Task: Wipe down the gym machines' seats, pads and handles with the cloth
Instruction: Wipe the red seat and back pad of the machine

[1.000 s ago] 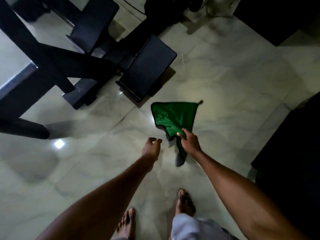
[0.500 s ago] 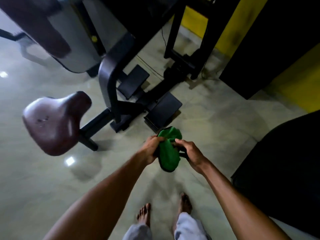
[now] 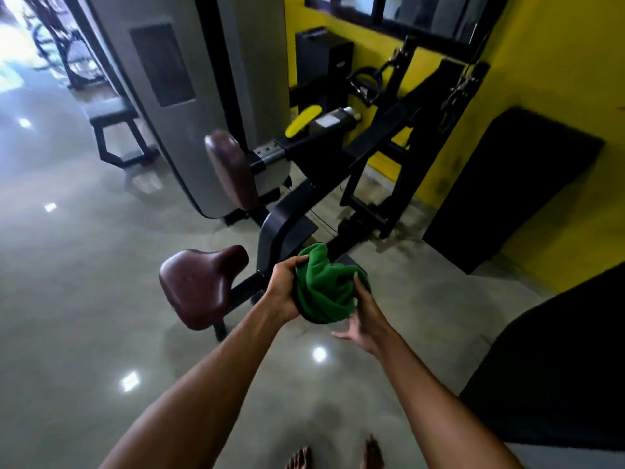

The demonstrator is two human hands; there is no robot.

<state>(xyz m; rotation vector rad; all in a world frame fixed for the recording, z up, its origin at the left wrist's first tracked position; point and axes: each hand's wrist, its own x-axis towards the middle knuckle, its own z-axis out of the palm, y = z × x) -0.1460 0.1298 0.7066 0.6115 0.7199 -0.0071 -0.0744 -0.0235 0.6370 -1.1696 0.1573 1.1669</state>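
Observation:
A bunched green cloth (image 3: 326,291) sits between both my hands at mid-frame. My left hand (image 3: 282,292) grips its left side with curled fingers. My right hand (image 3: 363,316) cups its right and lower side, fingers spread and fairly straight. Just left of the hands is the machine's brown saddle-shaped seat (image 3: 199,286). Its brown chest pad (image 3: 230,170) stands upright beyond, on an adjustable post. A black cable handle (image 3: 367,84) hangs further back by the yellow wall.
The grey weight-stack housing (image 3: 189,96) rises behind the pad. The black frame (image 3: 304,211) and footplates lie just beyond the cloth. A black bench (image 3: 115,130) is at far left, black padded blocks (image 3: 514,184) at right. My bare feet (image 3: 334,456) stand on glossy floor.
The view has tilted up from the floor to the machine. The cloth, first hanging from my right hand alone, is now bunched between both hands, and my right fingers have loosened.

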